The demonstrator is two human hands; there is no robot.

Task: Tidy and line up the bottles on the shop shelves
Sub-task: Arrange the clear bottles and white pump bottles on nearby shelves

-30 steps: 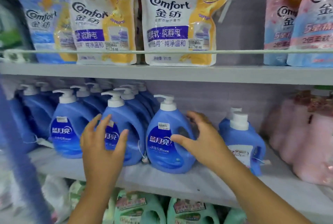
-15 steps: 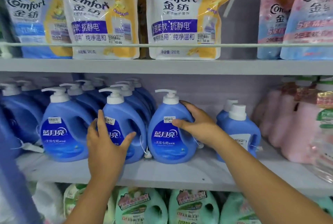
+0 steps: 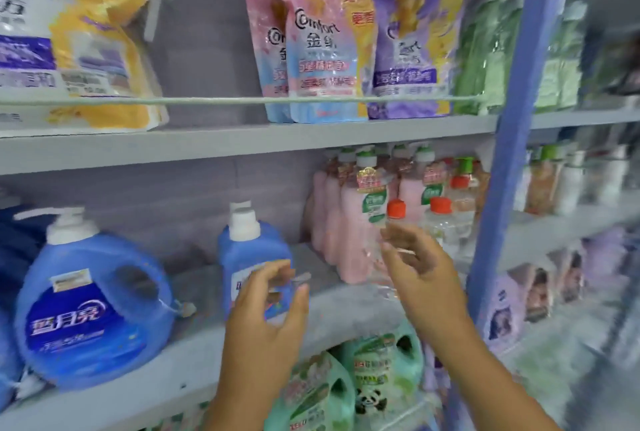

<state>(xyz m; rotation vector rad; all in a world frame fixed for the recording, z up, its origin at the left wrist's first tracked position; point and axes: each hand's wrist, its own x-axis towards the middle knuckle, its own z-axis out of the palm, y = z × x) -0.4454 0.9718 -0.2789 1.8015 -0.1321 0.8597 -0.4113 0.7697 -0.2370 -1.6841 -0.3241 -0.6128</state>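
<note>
glossy plastic bottles [image 3: 93,309], shiny pouches [image 3: 322,49], matt shelf [image 3: 207,143]

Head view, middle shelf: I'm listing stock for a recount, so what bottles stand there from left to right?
Round blue pump jug → slim blue bottle → pink bottles → clear bottles with orange caps. Both hands hover in front, holding nothing.

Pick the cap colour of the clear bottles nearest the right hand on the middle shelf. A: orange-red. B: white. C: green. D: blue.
A: the clear bottles just beyond the right hand carry orange-red caps; the green caps sit further back.
</note>
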